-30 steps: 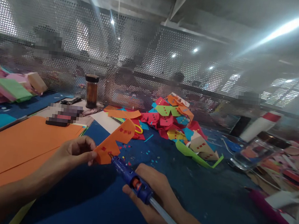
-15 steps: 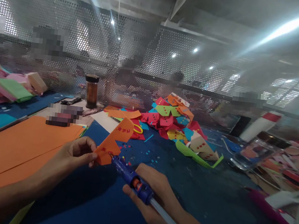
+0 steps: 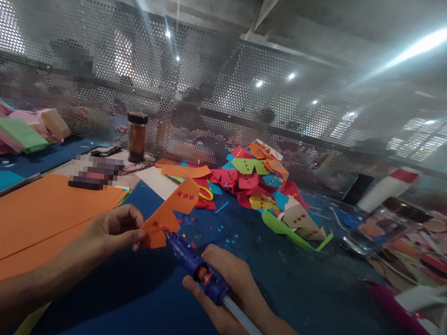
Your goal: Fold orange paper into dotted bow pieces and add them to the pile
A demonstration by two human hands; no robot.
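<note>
matt paper cutout (image 3: pixel 167 212), glossy plastic glue gun (image 3: pixel 188 257)

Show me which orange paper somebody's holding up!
The small orange piece with red marks: the left hand pinches it by the tip of the blue glue gun. The big orange sheets lie flat, off to the left.

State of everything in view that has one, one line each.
Left hand: pinching the orange cutout
Right hand: closed around the glue gun
Orange cutout: held up, angled
Glue gun: tip at the cutout
Glue stick: sticking out of the gun's back
Brown jar: upright, lid on
Clear jar: lid on
Orange sheets: lying flat
Paper pile: loosely heaped
</note>
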